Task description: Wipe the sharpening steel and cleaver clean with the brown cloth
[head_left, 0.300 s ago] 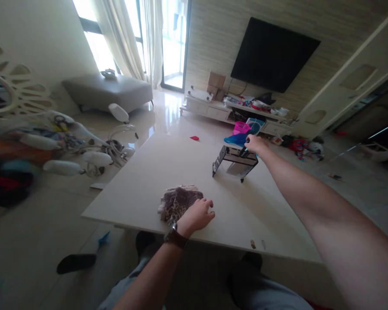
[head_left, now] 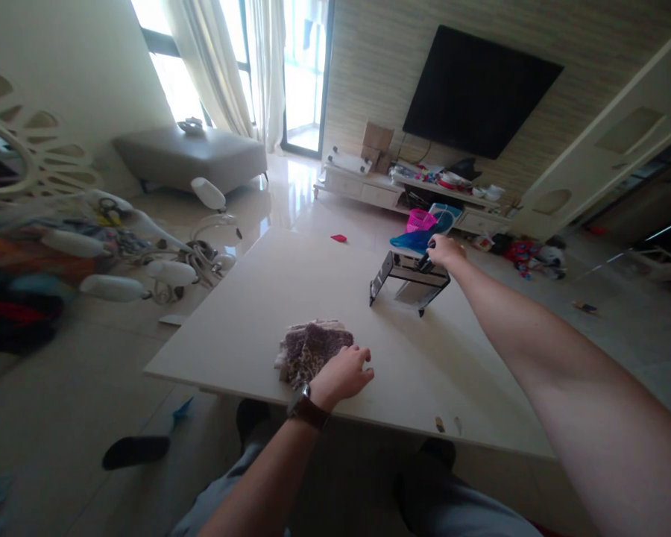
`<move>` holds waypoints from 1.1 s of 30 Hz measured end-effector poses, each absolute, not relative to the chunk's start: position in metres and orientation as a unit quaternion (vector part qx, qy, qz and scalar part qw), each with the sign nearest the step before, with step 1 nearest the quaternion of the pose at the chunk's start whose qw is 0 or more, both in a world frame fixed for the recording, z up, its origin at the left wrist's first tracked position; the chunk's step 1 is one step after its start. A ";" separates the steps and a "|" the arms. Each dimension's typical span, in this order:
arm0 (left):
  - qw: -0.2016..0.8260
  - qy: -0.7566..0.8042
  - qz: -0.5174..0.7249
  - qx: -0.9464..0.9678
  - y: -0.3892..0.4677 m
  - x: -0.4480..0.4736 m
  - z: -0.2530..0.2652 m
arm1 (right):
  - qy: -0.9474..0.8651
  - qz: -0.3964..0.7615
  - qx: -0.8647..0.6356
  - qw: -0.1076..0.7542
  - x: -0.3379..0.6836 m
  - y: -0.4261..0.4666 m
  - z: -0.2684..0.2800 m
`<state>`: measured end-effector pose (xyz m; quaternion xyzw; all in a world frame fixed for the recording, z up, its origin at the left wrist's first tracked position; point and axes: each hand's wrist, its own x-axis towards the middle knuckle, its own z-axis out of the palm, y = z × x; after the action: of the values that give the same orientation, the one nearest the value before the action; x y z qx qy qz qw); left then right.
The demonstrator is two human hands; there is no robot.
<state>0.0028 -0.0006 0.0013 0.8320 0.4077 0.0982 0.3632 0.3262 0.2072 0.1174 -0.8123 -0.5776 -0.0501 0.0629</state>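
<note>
My right hand [head_left: 446, 252] is wrapped round the black handle on top of a silver, box-shaped device [head_left: 411, 280] with a black frame and small feet. What the device is, I cannot tell. It stands on the white table [head_left: 224, 328], or just over it. My left hand [head_left: 347, 373], with a watch on its wrist, rests near the front edge, fingers apart and slightly bent, holding nothing. Under its wrist side lies a rumpled brown patterned cloth [head_left: 316, 347], with paler cloth beneath.
A red piece [head_left: 338, 238] lies at the table's far edge. Two small items, one a brown and black piece [head_left: 439, 424], sit by the front edge. Beyond the table are a blue bag [head_left: 417, 240] and a pink basket [head_left: 421, 220]. White lamp arms [head_left: 171, 272] crowd the left.
The whole view has shifted slightly. Both hands, the device and the cloth keep their places on the table.
</note>
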 end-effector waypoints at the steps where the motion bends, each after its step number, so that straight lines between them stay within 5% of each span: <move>1: 0.361 0.407 0.096 0.834 -0.001 0.004 0.001 | -0.566 -0.057 -0.820 0.066 0.325 0.206 0.120; 13: 0.354 0.390 0.101 0.844 -0.005 0.033 -0.004 | -0.593 -0.245 -0.704 0.304 0.311 0.167 0.230; 18: 0.404 0.386 0.149 0.816 -0.009 0.044 0.004 | -0.613 -0.236 -0.636 0.404 0.304 0.098 0.254; 26: 0.852 0.250 0.253 0.385 -0.034 0.064 0.026 | -0.451 0.021 -0.645 0.616 0.243 -0.053 0.111; 33: 0.842 0.330 0.381 0.194 -0.047 0.076 0.003 | -0.358 0.197 -0.634 0.657 0.178 -0.107 0.008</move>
<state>0.0759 -0.0474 0.0027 0.1939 0.3304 0.3809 0.8415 0.1775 -0.1069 0.0079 -0.6339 -0.3580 0.1973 0.6566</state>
